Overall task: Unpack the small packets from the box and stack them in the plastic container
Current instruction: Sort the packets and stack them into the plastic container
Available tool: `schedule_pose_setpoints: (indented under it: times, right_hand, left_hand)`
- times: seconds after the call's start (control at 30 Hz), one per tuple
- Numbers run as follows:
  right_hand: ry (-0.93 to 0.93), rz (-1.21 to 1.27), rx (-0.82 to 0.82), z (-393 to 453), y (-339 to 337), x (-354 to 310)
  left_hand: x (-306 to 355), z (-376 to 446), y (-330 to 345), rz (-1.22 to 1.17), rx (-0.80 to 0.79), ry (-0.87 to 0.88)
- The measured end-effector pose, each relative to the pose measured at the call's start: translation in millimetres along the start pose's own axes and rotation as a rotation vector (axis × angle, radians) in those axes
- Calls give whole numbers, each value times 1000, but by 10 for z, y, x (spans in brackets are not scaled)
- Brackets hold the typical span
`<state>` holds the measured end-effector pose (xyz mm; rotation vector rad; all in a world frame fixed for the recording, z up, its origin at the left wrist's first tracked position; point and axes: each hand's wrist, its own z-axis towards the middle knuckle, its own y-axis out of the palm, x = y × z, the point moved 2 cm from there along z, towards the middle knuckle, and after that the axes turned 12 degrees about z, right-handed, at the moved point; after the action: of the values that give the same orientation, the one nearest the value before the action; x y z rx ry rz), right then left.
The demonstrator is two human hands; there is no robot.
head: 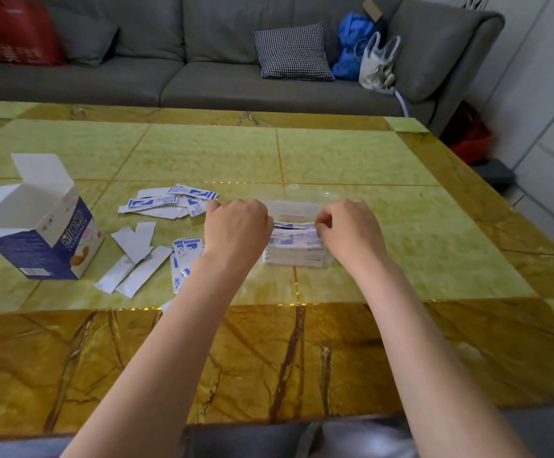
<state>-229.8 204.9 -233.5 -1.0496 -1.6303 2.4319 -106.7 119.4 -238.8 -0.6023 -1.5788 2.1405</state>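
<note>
Head view: we're mid-task, settling packets onto the stack in the container.

Head view: our left hand (236, 226) and right hand (345, 226) both curl fingers around the ends of the top packets of the stack (297, 247), which sits in the clear plastic container (302, 206) at table centre. The box (42, 236) stands open at left; whether it is empty we cannot tell. Loose packets (173, 201) near the left hand and more packets (183, 259) under the left forearm lie unstacked on the table (401, 226). Roughly half done, we judge.
</note>
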Motion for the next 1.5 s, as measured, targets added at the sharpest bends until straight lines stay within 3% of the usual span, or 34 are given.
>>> schedule_pose_setpoints:
  times: [0.23,0.33,0.43,0.57,0.67,0.73,0.93,1.17,1.37,1.5]
  right_hand:
    - [-11,13,51,0,-35,-29]
    - [-76,173,137,-5,-137,-205]
    - [-179,337,101,-107,-156,-516]
    - [-317,337,-163,-295,171,-888]
    - [-338,209,-421,-422,529,-1032]
    - [-340,139,-490,-480,694,-1042]
    - [-361,-33,-497,-477,963,-1015]
    - [-265,48,-540,-399,911,-998]
    - [-509,14,-405,-462,686,-1051]
    - [-542,12,-470,-538,728,-1105]
  left_hand:
    - [-17,-16,-76,-70,21,2]
    - [-139,-41,-203,-202,126,-33]
    - [-384,-84,-251,-309,153,-102]
    - [-717,-268,-178,-276,45,-168]
    - [-912,-477,-3,-193,-146,-161]
    - [-986,-594,129,-166,-270,-148]
    - [-961,-734,309,-51,-333,-105]
    - [-1055,-688,272,-250,-378,-139]
    - [-1240,-658,85,-288,-319,-164]
    - [-1106,-634,42,-367,-366,-21]
